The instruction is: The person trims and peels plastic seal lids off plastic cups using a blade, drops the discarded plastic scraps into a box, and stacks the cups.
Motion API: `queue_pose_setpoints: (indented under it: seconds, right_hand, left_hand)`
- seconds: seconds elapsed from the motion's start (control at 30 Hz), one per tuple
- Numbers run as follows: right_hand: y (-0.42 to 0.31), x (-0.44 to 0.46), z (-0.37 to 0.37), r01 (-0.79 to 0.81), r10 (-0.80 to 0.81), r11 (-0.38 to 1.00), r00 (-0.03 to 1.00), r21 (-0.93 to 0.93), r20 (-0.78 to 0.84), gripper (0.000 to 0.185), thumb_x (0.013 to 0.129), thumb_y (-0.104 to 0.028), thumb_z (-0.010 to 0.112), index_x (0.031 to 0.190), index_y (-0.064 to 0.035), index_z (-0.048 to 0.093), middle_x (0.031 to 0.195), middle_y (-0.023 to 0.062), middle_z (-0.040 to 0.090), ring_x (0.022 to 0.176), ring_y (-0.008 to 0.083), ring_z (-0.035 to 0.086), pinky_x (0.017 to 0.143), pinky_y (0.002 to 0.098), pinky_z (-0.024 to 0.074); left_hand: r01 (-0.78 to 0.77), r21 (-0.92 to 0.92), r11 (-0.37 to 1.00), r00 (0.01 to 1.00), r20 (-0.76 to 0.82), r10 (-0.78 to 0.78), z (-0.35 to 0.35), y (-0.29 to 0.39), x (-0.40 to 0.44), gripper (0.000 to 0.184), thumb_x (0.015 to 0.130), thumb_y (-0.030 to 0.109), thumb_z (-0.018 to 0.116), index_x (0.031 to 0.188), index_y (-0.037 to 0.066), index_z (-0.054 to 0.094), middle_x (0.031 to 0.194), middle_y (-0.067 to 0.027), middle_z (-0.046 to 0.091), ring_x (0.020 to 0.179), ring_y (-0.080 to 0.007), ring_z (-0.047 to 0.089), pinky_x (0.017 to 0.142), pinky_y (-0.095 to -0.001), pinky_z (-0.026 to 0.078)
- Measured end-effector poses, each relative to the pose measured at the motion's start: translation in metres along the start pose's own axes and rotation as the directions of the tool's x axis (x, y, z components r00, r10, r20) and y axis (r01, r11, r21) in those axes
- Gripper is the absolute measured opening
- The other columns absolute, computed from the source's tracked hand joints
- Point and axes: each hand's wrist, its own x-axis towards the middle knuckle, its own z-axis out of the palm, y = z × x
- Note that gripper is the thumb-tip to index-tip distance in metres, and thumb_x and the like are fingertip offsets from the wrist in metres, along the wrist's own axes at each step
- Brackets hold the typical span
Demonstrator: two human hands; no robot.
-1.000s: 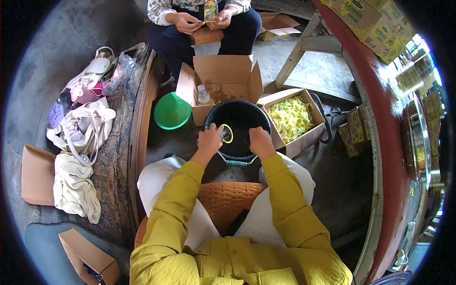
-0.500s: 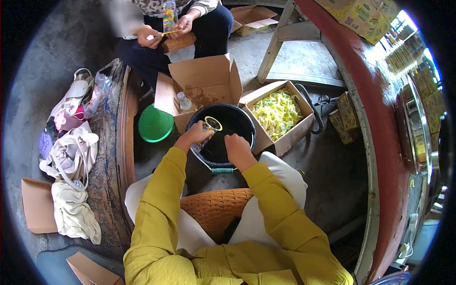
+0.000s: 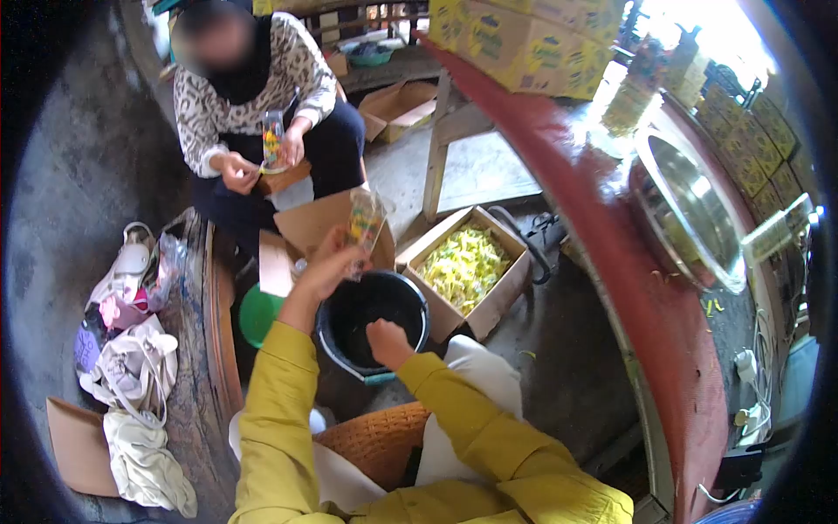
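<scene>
My left hand (image 3: 325, 266) is wrapped round a clear plastic cup (image 3: 366, 218) with a colourful print, held up above the far rim of a black bucket (image 3: 426, 319). The cup leans a little to the right. My right hand (image 3: 387, 343) is closed in a fist over the bucket's near right side; whatever it may hold is hidden. Behind the cup is an open cardboard box (image 3: 278, 265), partly covered by my hand. To the right of the bucket, another cardboard box (image 3: 496, 304) holds many small yellow-green wrapped pieces (image 3: 463, 262).
Across from me a seated person (image 3: 301, 83) holds a similar printed cup (image 3: 273, 140). A green basin (image 3: 257, 316) stands left of the bucket. A wooden bench (image 3: 205, 375) runs along the left, a red table (image 3: 602, 288) with a metal bowl (image 3: 685, 210) along the right.
My left hand has raised the cup up and away from over the bucket, turning it more upright. My right hand stays closed over the bucket. The view has tilted up and shifted right.
</scene>
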Motion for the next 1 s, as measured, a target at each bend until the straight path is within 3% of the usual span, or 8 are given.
queue_pose_setpoints:
  seconds: [0.1,0.17,0.23,0.3,0.57,0.77,0.8,1.0]
  right_hand:
    - [-0.006,-0.004,-0.003,0.03,-0.029,0.999,0.998,0.022,-0.054,0.008,0.067,-0.002,0.052,0.07,-0.0011,0.06,0.071,0.0189,0.059,0.068,0.0345,0.061,0.06,0.0417,0.0511]
    - [-0.003,-0.002,-0.002,0.038,-0.037,0.998,0.999,0.059,-0.022,0.011,0.068,-0.001,0.052,0.075,0.0,0.059,0.073,0.0192,0.059,0.07,0.0353,0.061,0.061,0.0425,0.0508]
    - [0.003,-0.008,-0.009,0.049,-0.047,0.995,0.999,0.085,-0.027,0.012,0.068,-0.001,0.052,0.079,0.0004,0.058,0.077,0.0199,0.059,0.074,0.0359,0.06,0.062,0.0426,0.0504]
    - [0.007,-0.008,-0.009,0.025,-0.024,0.994,1.0,0.104,-0.014,0.013,0.069,-0.001,0.052,0.08,0.0002,0.057,0.078,0.0201,0.058,0.075,0.0359,0.06,0.063,0.0426,0.0502]
    - [0.003,-0.014,-0.02,0.081,-0.071,0.966,0.996,0.244,-0.052,0.01,0.07,-0.002,0.051,0.08,-0.0012,0.053,0.08,0.0198,0.055,0.075,0.0374,0.058,0.062,0.0464,0.0475]
    - [-0.001,-0.011,-0.012,0.129,-0.094,0.945,0.987,0.301,-0.129,0.012,0.075,-0.008,0.051,0.084,-0.0019,0.054,0.079,0.0204,0.055,0.075,0.0387,0.057,0.063,0.0464,0.0476]
    - [-0.008,-0.016,-0.024,0.092,-0.041,0.937,0.987,0.337,-0.156,0.007,0.072,-0.005,0.052,0.073,-0.0014,0.057,0.075,0.0169,0.058,0.073,0.0325,0.06,0.063,0.0411,0.0492]
    - [-0.003,-0.01,-0.025,0.124,-0.067,0.928,0.983,0.35,-0.17,0.007,0.072,-0.005,0.052,0.076,-0.0015,0.056,0.077,0.0173,0.057,0.074,0.033,0.06,0.064,0.0413,0.0488]
  left_hand:
    - [-0.25,0.134,0.959,0.96,0.166,0.227,0.054,0.097,0.005,0.062,0.07,0.013,0.071,0.12,0.006,0.035,0.101,-0.0078,0.05,0.084,-0.0159,0.055,0.065,-0.0299,0.052]
    - [-0.406,0.354,0.843,0.913,0.12,0.389,0.105,0.161,-0.003,0.063,0.073,0.021,0.069,0.122,0.001,0.034,0.106,-0.0093,0.051,0.09,-0.0162,0.053,0.068,-0.0316,0.051]
    - [-0.595,0.347,0.725,0.798,0.151,0.584,0.152,0.219,0.002,0.063,0.071,0.026,0.07,0.118,-0.003,0.039,0.106,-0.0107,0.051,0.087,-0.0164,0.055,0.068,-0.0289,0.05]
    - [-0.788,0.463,0.405,0.582,0.346,0.736,0.182,0.275,0.05,0.065,0.067,0.033,0.073,0.113,-0.004,0.045,0.099,-0.0122,0.055,0.084,-0.0169,0.057,0.068,-0.026,0.049]
    - [-0.882,0.445,0.155,0.306,0.29,0.907,0.337,0.356,0.048,0.063,0.063,0.039,0.073,0.104,-0.003,0.052,0.092,-0.0123,0.059,0.082,-0.0167,0.058,0.07,-0.0259,0.048]
    - [-0.895,0.429,0.124,0.264,0.282,0.922,0.389,0.359,0.069,0.064,0.062,0.04,0.073,0.103,-0.004,0.052,0.092,-0.0128,0.059,0.08,-0.017,0.059,0.07,-0.0262,0.048]
    - [-0.895,0.428,0.123,0.26,0.28,0.924,0.394,0.359,0.072,0.064,0.062,0.04,0.073,0.103,-0.004,0.053,0.092,-0.0129,0.059,0.08,-0.0171,0.059,0.07,-0.0263,0.048]
    - [-0.901,0.411,0.137,0.265,0.274,0.925,0.42,0.346,0.09,0.065,0.06,0.042,0.073,0.102,-0.005,0.053,0.092,-0.0134,0.06,0.079,-0.0174,0.06,0.071,-0.0266,0.048]
